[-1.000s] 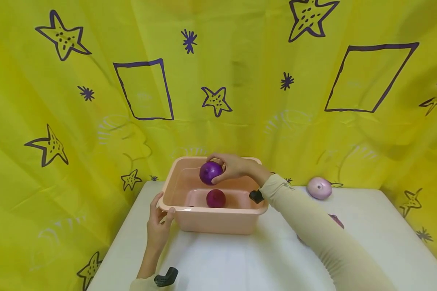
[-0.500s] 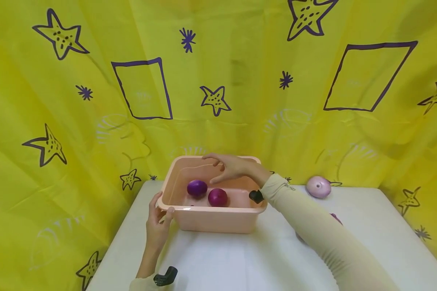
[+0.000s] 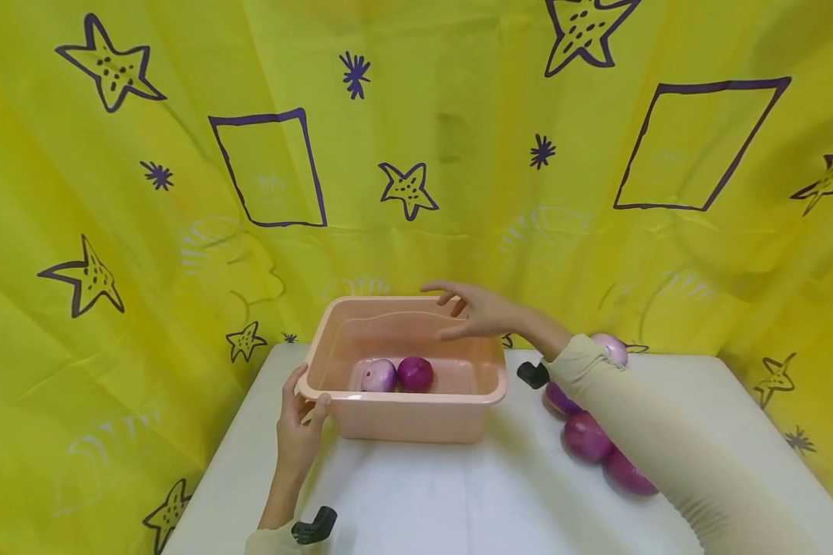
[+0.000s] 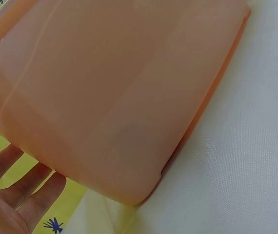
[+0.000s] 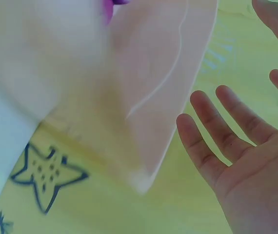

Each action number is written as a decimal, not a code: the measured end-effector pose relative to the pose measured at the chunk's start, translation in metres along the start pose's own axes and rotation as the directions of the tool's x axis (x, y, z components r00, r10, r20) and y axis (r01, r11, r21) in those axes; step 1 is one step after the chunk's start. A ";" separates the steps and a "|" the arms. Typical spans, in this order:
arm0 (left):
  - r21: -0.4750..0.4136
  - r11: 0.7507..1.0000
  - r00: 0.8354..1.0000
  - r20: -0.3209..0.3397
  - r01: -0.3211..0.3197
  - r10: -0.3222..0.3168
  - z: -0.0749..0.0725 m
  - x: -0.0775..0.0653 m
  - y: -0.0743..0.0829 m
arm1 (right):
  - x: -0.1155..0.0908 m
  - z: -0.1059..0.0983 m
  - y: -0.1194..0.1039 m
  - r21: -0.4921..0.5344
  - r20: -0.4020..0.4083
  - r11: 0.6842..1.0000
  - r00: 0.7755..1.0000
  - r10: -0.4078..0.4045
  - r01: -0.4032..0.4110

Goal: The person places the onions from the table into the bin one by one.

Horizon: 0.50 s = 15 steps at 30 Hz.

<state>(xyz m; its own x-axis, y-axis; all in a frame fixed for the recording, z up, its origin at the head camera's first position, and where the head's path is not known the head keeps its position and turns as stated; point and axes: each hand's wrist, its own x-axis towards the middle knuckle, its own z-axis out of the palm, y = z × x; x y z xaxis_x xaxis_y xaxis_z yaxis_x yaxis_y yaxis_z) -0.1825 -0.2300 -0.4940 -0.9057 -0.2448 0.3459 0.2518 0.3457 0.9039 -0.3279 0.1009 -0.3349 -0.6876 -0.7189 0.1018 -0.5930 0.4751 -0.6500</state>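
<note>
A peach-coloured plastic basin [image 3: 409, 420] stands on the table. My left hand [image 3: 300, 435] holds its front left corner, thumb on the rim and fingers along the outer side. Two red onions lie side by side in the basin: one turns its pale end [image 3: 379, 376] up, the other is deep magenta [image 3: 415, 375]. Over the basin's back right rim is my right hand [image 3: 482, 312], with spread fingers and nothing in them. In the right wrist view the right palm [image 5: 256, 170] shows bare beside the basin wall [image 5: 153, 58].
Several more red onions [image 3: 586, 436] lie on the white table [image 3: 416, 501] right of the basin, partly behind the right sleeve [image 3: 639, 432]. A pale one [image 3: 609, 349] is farther back. A yellow patterned curtain [image 3: 416, 254] hangs behind the table.
My right hand released a red onion into the basin, then moved right, uncovering onions on the table. The released onion rolled, pale end now showing. My left hand stayed on the basin.
</note>
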 end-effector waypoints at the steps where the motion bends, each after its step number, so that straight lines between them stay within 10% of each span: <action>1: 0.005 1.000 1.000 -0.001 0.003 -0.003 0.000 0.000 0.000 | -0.007 -0.003 0.002 -0.007 -0.014 1.000 1.000 -0.007 0.007; 15: 0.030 0.999 1.000 -0.016 -0.018 0.019 0.001 0.000 -0.003 | -0.119 -0.037 0.048 -0.055 -0.171 0.994 0.982 0.080 -0.090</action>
<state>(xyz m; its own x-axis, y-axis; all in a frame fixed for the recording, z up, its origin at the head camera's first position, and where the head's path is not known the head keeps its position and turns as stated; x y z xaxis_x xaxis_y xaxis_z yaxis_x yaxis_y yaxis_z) -0.1840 -0.2300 -0.4967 -0.8955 -0.2524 0.3666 0.2580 0.3769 0.8896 -0.2898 0.2279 -0.3504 -0.7941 -0.5815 0.1769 -0.5507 0.5652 -0.6142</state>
